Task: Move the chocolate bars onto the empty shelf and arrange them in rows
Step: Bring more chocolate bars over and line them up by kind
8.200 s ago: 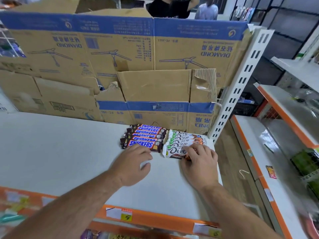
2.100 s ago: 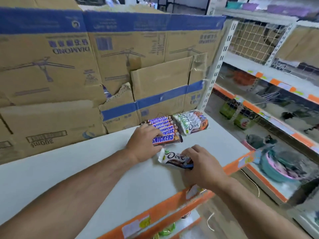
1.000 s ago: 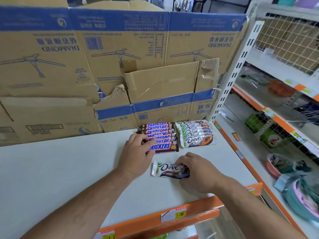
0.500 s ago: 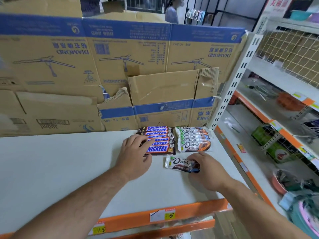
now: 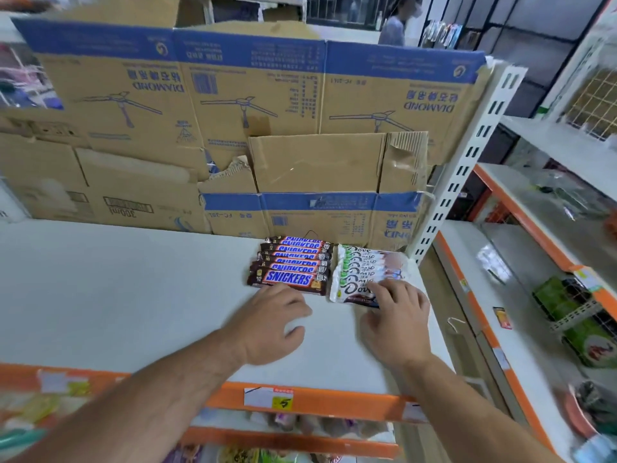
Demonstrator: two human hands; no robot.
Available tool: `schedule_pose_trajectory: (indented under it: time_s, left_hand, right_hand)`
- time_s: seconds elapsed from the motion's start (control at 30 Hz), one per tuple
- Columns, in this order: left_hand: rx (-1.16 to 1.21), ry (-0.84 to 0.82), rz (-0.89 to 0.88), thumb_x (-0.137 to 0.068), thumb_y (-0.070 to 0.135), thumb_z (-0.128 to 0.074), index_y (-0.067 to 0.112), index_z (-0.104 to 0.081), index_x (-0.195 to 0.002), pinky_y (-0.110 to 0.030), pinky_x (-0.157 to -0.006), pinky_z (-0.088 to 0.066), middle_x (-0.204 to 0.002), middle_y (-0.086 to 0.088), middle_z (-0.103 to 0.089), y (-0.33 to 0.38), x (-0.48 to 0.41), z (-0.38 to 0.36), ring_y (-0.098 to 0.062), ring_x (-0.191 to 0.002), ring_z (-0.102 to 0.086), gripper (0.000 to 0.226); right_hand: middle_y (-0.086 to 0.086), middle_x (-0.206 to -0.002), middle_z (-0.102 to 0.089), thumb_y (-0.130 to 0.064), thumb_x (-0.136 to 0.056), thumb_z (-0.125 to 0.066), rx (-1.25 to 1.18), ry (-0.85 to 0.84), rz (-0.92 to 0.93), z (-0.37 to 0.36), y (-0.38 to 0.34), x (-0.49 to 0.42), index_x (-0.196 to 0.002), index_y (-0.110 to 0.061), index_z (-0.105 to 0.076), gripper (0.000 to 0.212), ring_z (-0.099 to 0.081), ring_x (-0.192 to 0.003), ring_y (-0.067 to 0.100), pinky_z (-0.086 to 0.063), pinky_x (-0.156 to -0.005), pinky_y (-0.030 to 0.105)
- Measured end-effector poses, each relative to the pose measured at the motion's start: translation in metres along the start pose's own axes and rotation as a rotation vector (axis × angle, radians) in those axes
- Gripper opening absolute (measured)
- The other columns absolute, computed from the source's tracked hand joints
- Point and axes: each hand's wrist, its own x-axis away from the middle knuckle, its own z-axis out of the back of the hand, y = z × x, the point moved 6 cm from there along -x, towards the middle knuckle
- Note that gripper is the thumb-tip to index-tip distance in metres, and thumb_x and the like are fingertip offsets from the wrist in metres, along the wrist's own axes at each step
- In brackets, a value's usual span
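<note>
Several brown Snickers bars point(image 5: 290, 262) lie overlapping in a row at the back right of the white shelf point(image 5: 117, 295). Beside them on the right runs a row of white Dove bars point(image 5: 364, 272). My right hand point(image 5: 397, 315) rests its fingertips on the nearest Dove bar point(image 5: 350, 291), which lies against the front of that row. My left hand point(image 5: 273, 322) lies on the shelf just in front of the nearest Snickers bar, fingers loosely bent and holding nothing.
Flattened cardboard boxes point(image 5: 233, 128) wall off the back of the shelf. A white slotted upright point(image 5: 467, 162) stands at the right end. More orange-edged shelves point(image 5: 521, 295) with goods run along the right. A person point(image 5: 397, 25) stands far behind the boxes.
My right hand has pushed the loose Dove bar back and right, up against the front of the Dove row. My left hand has drawn back off the Snickers bars toward me.
</note>
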Motion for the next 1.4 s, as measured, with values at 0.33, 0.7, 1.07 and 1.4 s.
schedule_pose_trajectory:
  time_s: [0.33,0.7,1.07,1.4]
  left_hand:
    - [-0.037,0.035,0.012,-0.081,0.035,-0.059,0.024,-0.065,-0.110,-0.036,-0.089,-0.044,-0.108,0.009,-0.056,-0.001,-0.001,-0.004,-0.015,-0.102,-0.050,0.031]
    - [-0.087,0.005,0.039,-0.085,0.038,-0.055,0.025,-0.064,-0.114,-0.036,-0.092,-0.044,-0.110,0.009,-0.056,0.003,-0.001,-0.001,-0.015,-0.104,-0.049,0.033]
    - [-0.116,-0.122,0.165,-0.081,0.043,-0.040,0.020,-0.066,-0.115,-0.038,-0.093,-0.046,-0.114,0.003,-0.061,0.014,0.013,0.011,-0.020,-0.108,-0.053,0.048]
    - [-0.152,-0.108,0.533,-0.079,0.051,-0.050,0.028,-0.045,-0.134,-0.035,-0.100,-0.037,-0.129,0.005,-0.049,-0.060,0.111,0.088,-0.018,-0.120,-0.044,0.059]
  right_hand:
    - [-0.002,-0.107,-0.058,-0.021,-0.078,-0.062,-0.009,-0.010,-0.031,-0.012,0.010,-0.005,-0.105,-0.026,-0.064,0.026,-0.051,-0.103,0.026,-0.035,-0.089,0.041]
    - [0.002,-0.108,-0.057,-0.021,-0.080,-0.065,-0.021,-0.012,-0.038,-0.012,0.010,-0.005,-0.107,-0.028,-0.063,0.028,-0.049,-0.107,0.027,-0.034,-0.093,0.043]
    - [0.001,-0.108,-0.060,-0.028,-0.075,-0.064,-0.074,-0.100,0.216,0.002,-0.029,0.005,-0.103,-0.023,-0.066,0.028,-0.052,-0.103,0.028,-0.039,-0.089,0.043]
    - [-0.003,-0.103,-0.055,-0.049,-0.068,-0.044,-0.107,-0.598,0.342,-0.024,-0.177,0.010,-0.091,-0.026,-0.050,0.033,-0.051,-0.105,0.028,-0.049,-0.082,0.042]
